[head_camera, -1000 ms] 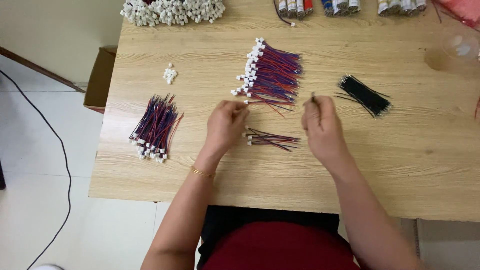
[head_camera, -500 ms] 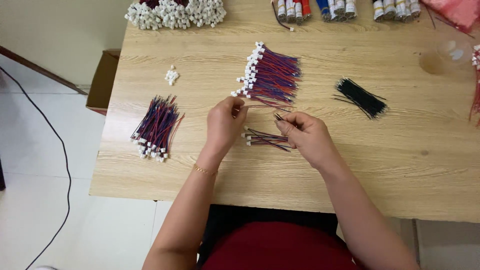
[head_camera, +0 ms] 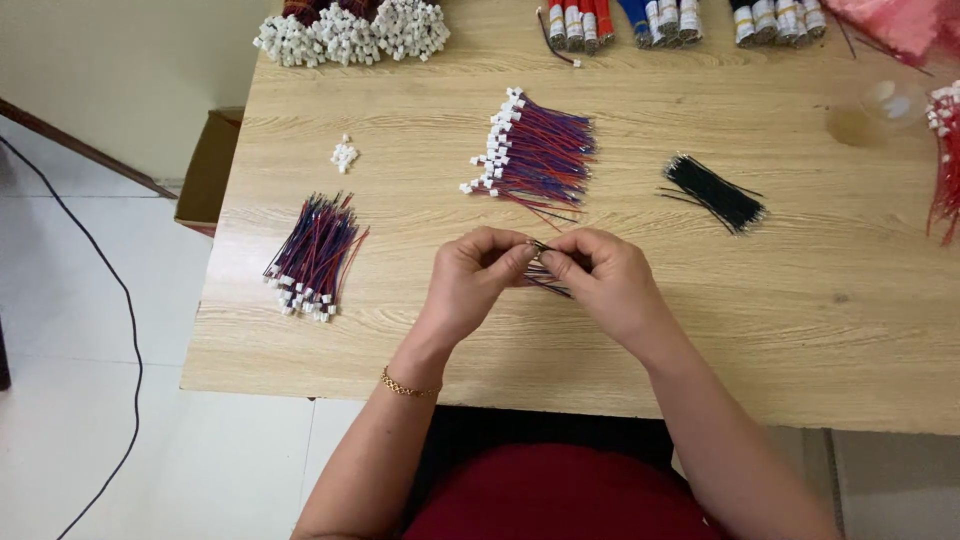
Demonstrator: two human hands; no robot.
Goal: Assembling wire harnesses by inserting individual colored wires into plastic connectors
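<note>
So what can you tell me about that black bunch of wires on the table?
The black bunch of wires is a small bundle of thin, short strands, all black, with tiny pale tips at the ends. It lies flat and slanted on the wooden table, a few strands straying loose from its upper end. It sits out past the right hand, apart from it, and nothing touches it but the tabletop.

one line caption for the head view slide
Left hand and right hand pinch thin wires above a wooden table.

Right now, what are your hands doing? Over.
Left hand and right hand together, pinching thin wires. Loose wires beneath on the table. Nothing in the way.
</note>
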